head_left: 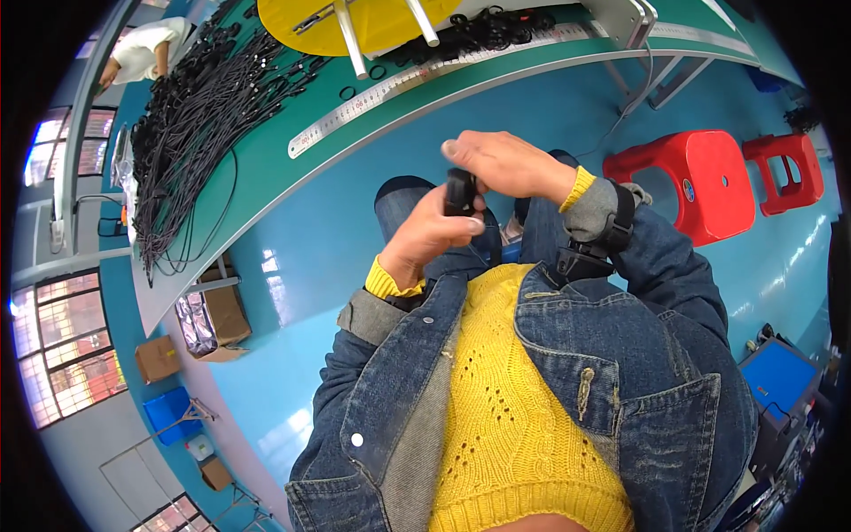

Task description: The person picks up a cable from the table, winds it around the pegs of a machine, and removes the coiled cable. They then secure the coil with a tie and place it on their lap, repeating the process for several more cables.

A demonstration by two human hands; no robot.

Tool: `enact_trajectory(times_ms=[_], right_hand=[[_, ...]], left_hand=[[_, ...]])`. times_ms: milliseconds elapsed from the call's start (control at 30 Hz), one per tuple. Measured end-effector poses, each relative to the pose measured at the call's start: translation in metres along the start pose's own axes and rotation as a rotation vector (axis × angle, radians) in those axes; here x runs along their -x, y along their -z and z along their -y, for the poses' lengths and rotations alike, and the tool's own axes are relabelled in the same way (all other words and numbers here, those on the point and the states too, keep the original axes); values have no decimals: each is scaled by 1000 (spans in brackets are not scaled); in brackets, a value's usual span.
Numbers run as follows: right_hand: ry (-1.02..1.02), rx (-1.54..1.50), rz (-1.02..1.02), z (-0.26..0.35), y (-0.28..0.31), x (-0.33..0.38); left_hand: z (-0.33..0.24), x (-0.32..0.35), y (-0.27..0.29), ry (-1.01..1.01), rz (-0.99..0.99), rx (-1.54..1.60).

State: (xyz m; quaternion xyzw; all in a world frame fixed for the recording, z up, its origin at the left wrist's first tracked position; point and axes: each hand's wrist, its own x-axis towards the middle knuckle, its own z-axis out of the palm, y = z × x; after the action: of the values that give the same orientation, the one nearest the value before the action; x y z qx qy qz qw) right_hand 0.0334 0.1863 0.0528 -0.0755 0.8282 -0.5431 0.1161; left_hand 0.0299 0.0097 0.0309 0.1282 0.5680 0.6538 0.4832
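Observation:
My left hand [434, 229] is closed round a small black cable coil [460, 192], thumb along its near side. Whether a loose end hangs from it, I cannot tell. Right against the coil's far side is my right hand [512, 166], its back toward me and its fingers bent round the coil's top; most of the fingertips are hidden. Both hands are above my lap, short of the table edge. A large heap of loose black cables [208, 106] lies on the green table [266, 182] at the far left.
A long metal ruler [390, 99] lies along the table edge, with black rings [347, 92] beside it. Behind stand a yellow round plate [306, 27] and a pile of black coils [483, 34]. Red stools [709, 191] stand right. Another person [151, 49] is far left.

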Motion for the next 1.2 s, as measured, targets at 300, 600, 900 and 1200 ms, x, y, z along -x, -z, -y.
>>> enact_trajectory(times_ms=[300, 600, 900, 1200], right_hand=[[103, 568, 56, -11, -29, 2], [-218, 24, 255, -17, -11, -18], [27, 261, 195, -25, -15, -18], [241, 221, 127, -36, -11, -28]], left_hand=[[22, -27, -19, -145, -242, -578], [29, -13, 17, 162, 269, 693], [34, -8, 17, 108, 314, 883], [23, -2, 23, 5, 214, 652]])
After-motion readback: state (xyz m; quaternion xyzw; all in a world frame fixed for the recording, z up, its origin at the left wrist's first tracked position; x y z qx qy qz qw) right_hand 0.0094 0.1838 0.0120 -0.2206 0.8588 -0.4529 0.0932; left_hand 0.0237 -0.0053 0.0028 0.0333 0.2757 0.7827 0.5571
